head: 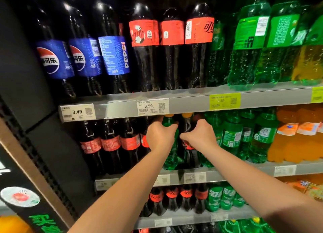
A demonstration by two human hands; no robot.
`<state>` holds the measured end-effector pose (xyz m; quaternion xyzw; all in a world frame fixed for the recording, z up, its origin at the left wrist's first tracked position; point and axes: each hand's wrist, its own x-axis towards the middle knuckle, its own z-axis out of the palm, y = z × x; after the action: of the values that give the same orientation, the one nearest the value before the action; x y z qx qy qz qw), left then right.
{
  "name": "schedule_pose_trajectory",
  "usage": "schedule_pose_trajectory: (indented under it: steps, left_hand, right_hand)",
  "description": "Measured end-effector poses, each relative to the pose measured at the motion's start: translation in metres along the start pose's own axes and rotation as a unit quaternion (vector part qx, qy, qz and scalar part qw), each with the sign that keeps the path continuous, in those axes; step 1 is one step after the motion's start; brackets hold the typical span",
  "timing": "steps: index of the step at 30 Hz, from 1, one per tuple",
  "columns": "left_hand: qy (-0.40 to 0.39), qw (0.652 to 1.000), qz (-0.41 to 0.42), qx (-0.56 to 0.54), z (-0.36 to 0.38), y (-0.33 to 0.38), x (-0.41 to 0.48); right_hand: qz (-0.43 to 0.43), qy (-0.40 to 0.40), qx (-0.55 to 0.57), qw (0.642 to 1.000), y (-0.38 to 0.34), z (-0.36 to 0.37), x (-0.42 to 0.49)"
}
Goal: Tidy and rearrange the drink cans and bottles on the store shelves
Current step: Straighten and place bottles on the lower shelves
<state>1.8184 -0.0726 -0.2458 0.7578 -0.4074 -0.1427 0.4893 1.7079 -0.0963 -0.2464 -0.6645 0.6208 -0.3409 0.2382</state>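
Here, left hand (pixel 160 136) grips green bottle (pixel 172 155) — right hand (pixel 199 136), seemingly, cola bottle (pixel 190 157).

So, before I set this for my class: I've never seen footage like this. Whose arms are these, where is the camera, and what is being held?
There is no machine here. A person wears one wide-angle camera on the head, so you look forward and down along their own bare arms. They face store shelves of drinks. The left hand grips a green bottle on the middle shelf, with dark cola on both sides of it. The right hand grips the dark cola bottle beside it. On the shelf above stand Pepsi bottles, red-labelled cola bottles and large green bottles. Orange drinks sit to the right.
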Motion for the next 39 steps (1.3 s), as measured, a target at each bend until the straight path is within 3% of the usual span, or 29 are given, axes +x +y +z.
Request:
schedule_pose_trajectory:
  steps: [5, 11, 18, 39]
  left_hand:
    - [0.018, 0.997, 0.058, -0.042, 0.003, -0.009, -0.002]
    - [-0.048, 0.982, 0.075, -0.164, 0.001, -0.016, -0.013]
    - [-0.048, 0.962, 0.111, -0.245, -0.015, -0.023, -0.036]
    - [0.017, 0.96, 0.093, -0.263, -0.059, -0.033, -0.044]
  right_hand:
    - [-0.026, -0.017, -0.024, 0.999, 0.005, 0.002, 0.0]
    - [-0.037, -0.037, 0.006, 0.999, 0.009, -0.002, -0.005]
    - [-0.059, -0.039, 0.021, 0.997, 0.013, -0.003, -0.013]
    - [0.072, -0.154, 0.099, 0.98, -0.029, 0.015, 0.006]
